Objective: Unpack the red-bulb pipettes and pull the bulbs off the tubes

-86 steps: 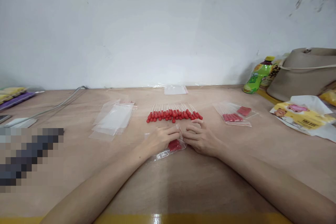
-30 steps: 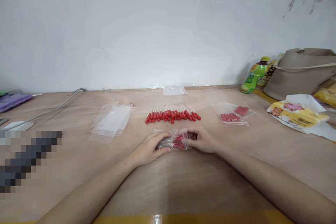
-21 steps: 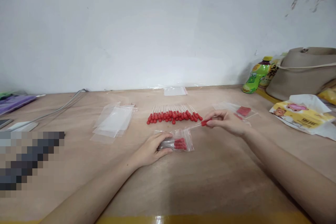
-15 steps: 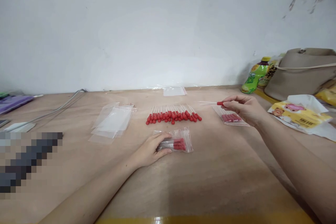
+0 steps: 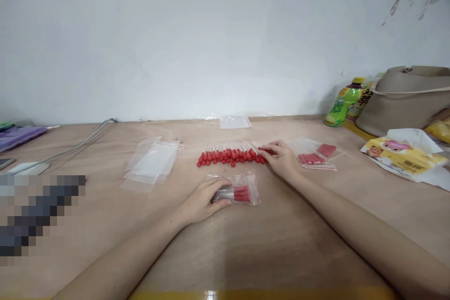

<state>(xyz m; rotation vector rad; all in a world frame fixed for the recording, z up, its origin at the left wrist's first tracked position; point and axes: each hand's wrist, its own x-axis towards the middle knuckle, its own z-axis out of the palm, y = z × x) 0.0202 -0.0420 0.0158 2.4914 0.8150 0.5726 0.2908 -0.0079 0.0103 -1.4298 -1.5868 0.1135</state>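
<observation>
My left hand point(image 5: 207, 200) curls round a clear zip bag point(image 5: 253, 187) with red-tipped sticks inside, which lies flat on the table. The red tips point(image 5: 241, 193) point right, and my fingers cover the bag's left part. Just behind it, many pale wooden sticks with rounded red tips point(image 5: 232, 154) lie side by side in a row, tips towards me. At the row's right end, my right hand point(image 5: 281, 157) pinches a red-tipped stick point(image 5: 260, 148) between thumb and fingers. Beyond that hand lie filled clear bags point(image 5: 311, 159) with red tips showing through.
Flat clear bags point(image 5: 151, 161) are stacked at the left. Another bag point(image 5: 235, 123) lies by the wall. On the right stand a green bottle point(image 5: 344, 103) and a beige handbag point(image 5: 404, 103), with a printed wrapper point(image 5: 404, 154) in front. A grey cable point(image 5: 87, 140) crosses the left side.
My right hand has moved left, from above the filled bags with a red-ended thing in its fingers, to the row's right end. A bundle it covered now shows. My left hand stays put.
</observation>
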